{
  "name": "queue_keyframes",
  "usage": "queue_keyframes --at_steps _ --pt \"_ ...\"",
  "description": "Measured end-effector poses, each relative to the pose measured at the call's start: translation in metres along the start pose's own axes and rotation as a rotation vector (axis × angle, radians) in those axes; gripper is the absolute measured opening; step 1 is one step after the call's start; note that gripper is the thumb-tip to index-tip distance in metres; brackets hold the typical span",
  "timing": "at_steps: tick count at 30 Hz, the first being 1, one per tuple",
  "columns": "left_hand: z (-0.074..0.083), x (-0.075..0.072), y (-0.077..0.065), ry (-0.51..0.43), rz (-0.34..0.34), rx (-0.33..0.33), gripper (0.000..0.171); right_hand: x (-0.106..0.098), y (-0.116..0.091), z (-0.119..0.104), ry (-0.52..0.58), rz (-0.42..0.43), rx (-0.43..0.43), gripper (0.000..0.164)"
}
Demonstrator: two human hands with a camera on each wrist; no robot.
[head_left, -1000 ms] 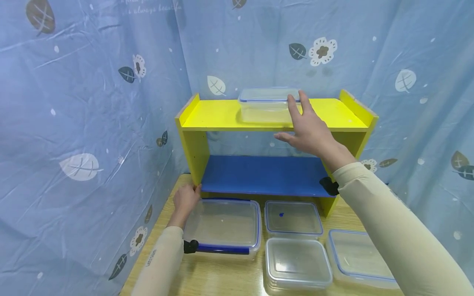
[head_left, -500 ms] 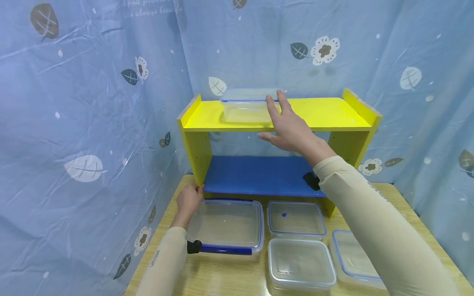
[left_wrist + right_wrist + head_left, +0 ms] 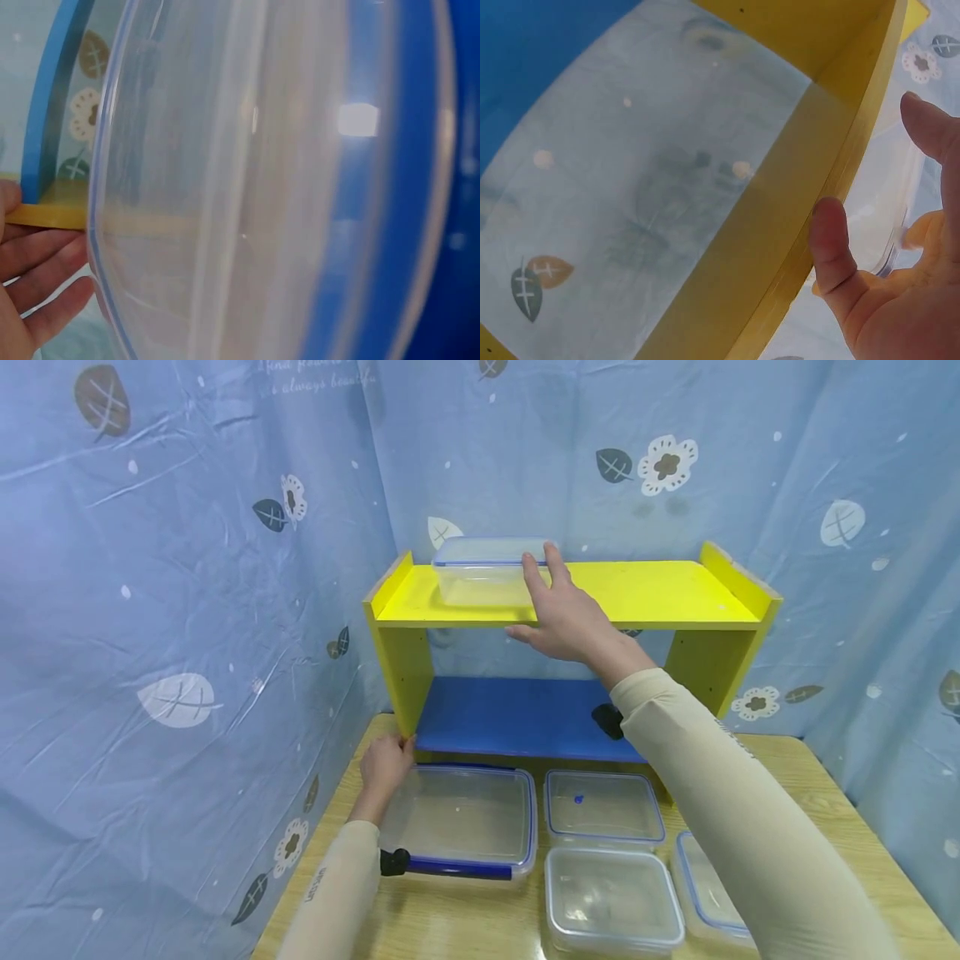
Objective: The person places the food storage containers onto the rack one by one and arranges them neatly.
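A clear lidded food container with a blue seal sits on the yellow top board of a small shelf unit, toward its left end. Against the container's right side, my right hand has its fingers spread and straight; the thumb lies at the board's front edge. In the right wrist view, the right hand's thumb overlaps the yellow edge. Low on the unit's left upright, my left hand grips the panel. The left wrist view shows this left hand with thumb and fingers on opposite sides of the yellow panel.
Below, a large container with blue clips stands on the wooden table, close by the left hand. Smaller clear containers stand to its right, one partly behind the right sleeve. The blue lower shelf spans the unit. Patterned curtain surrounds everything.
The container on the top board has slid left, from near the middle toward the left end, with my right hand moving along against it. My left hand keeps its grip on the upright.
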State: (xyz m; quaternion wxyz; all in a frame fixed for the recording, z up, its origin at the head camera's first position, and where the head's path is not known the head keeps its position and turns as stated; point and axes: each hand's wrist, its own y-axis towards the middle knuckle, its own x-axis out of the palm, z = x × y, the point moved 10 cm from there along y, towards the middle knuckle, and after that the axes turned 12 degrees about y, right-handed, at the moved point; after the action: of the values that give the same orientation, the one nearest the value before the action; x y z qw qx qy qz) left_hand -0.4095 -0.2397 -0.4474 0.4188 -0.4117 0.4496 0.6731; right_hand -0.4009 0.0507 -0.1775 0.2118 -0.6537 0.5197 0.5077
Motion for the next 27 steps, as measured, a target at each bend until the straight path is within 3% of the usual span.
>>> queue_keyframes --at_steps 8,19,27 --pt "0.002 0.000 -0.002 0.015 -0.010 0.001 0.041 0.007 0.008 -0.013 -0.025 0.004 -0.012 0.099" --pt "0.008 -0.010 -0.002 0.029 0.034 0.014 0.042 0.011 0.022 -0.035 -0.043 -0.042 -0.053 0.098" --pt "0.007 -0.004 -0.005 0.033 -0.004 -0.019 0.042 0.019 0.030 -0.044 -0.005 -0.053 -0.072 0.098"
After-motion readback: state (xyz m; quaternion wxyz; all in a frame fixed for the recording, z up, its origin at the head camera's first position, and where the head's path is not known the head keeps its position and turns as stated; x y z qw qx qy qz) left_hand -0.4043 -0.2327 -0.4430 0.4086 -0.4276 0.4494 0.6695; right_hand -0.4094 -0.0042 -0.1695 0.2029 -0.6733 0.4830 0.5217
